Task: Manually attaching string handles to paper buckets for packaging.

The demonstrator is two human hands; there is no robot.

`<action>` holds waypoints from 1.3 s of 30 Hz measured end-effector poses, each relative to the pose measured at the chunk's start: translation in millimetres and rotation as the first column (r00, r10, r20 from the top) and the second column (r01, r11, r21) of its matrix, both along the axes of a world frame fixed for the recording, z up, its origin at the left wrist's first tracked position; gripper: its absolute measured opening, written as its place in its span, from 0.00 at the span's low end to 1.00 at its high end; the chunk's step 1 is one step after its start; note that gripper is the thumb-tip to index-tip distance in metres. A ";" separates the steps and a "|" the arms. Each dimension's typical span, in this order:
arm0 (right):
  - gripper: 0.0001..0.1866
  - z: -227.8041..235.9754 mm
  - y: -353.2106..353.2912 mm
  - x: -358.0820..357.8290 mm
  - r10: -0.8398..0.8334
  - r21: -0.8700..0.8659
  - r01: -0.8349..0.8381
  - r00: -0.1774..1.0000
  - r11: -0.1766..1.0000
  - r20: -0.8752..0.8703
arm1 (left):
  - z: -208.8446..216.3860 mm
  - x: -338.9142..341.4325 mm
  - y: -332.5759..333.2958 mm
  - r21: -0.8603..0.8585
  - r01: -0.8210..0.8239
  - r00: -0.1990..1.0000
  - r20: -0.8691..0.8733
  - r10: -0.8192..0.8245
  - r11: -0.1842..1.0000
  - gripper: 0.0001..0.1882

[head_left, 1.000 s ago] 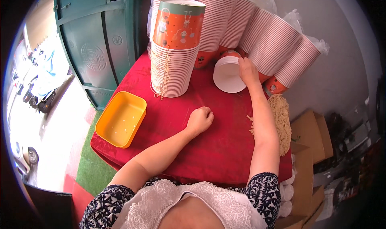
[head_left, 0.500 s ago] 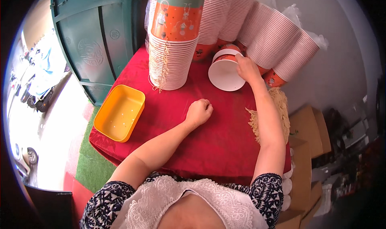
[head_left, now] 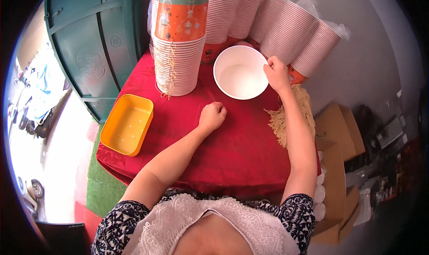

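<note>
My right hand (head_left: pixel 277 74) grips a paper bucket (head_left: pixel 239 72) by the right side of its rim. The bucket's white inside faces me, and it tilts over the far part of the red-covered table (head_left: pixel 223 152). My left hand (head_left: pixel 212 116) rests on the cloth in a loose fist, and its curled fingers hide whatever may be in them. Beyond it stands a tall stack of paper buckets (head_left: pixel 180 67), the top one orange with a green band. Thin beige strings (head_left: pixel 171 71) hang down the stack's side. A bundle of beige strings (head_left: pixel 298 116) lies beside my right forearm.
A yellow plastic basin (head_left: pixel 126 125) with a few small white spots sits at the table's left edge. Several more stacks of buckets (head_left: pixel 292 31) line the back. A green metal door (head_left: pixel 91 49) stands left, and cardboard boxes (head_left: pixel 337 132) are on the right.
My right hand has tipped the bucket so its opening now faces up toward me, clear of the orange bucket behind. The left hand stays resting on the cloth. The whole view has shifted slightly.
</note>
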State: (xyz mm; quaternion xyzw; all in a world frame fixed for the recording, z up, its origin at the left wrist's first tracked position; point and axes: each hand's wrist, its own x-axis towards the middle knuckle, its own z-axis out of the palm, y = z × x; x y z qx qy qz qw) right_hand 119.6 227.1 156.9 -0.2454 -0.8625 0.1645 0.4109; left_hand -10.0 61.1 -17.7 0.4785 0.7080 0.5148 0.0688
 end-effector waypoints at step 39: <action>0.10 -75.7 19.8 147.3 -0.176 -0.476 0.177 0.983 0.861 0.047 | 31.7 -46.5 -62.5 0.483 -0.320 0.744 0.661 -0.100 0.815 0.12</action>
